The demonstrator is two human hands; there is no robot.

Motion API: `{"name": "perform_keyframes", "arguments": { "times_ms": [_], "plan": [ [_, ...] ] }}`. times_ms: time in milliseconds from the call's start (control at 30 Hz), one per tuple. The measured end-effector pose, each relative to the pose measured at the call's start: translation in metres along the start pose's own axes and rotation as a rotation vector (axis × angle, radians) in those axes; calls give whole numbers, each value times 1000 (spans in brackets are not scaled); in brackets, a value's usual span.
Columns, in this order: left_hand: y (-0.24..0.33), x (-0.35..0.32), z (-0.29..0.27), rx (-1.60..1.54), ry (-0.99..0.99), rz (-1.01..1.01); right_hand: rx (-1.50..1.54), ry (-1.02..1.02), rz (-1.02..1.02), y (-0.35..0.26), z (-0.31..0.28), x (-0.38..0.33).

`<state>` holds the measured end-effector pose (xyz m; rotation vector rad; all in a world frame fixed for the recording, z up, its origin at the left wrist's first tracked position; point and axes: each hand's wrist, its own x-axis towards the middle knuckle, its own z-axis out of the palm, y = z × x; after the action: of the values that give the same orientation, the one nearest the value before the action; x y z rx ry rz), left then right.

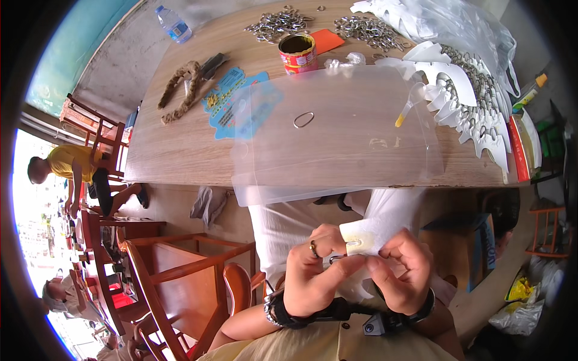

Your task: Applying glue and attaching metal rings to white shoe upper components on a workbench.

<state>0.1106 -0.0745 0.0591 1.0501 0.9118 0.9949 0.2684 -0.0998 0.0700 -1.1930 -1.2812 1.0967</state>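
I hold a white cutout [368,236] in my lap, below the table [180,153] edge. My left hand [313,274] pinches a metal ring [336,259] at its slot; my right hand [402,271] grips the cutout's lower edge. On the table lie a clear sheet [337,138], a loose ring [303,120] and a red tin [297,54].

Red tin [297,54] w/ yellow label, counter [180,150] top centre. Blue card [232,99] left of it. Water bottle [173,24], blue label, on floor top left. Yellow-capped bottle [530,90] far right.
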Motion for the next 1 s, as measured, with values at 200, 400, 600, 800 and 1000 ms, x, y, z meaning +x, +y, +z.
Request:
{"name": "perform_keyframes", "arguments": {
  "times_ms": [200,400,600,800,1000],
  "plan": [
    [-1,2,-2,19,-77,-127,123,64,64,12,2,0],
    [5,12,-13,-39,-284,-41,430,37,153,5,-10,0],
    [16,13,-10,203,-219,-79,436,95,48,13,-10,-5],
    [19,11,-10,535,-98,198,325,114,41,9,-5,-1],
    [30,15,-13,891,7,518,-262,322,-77,10,-21,-6]
  ]
}}
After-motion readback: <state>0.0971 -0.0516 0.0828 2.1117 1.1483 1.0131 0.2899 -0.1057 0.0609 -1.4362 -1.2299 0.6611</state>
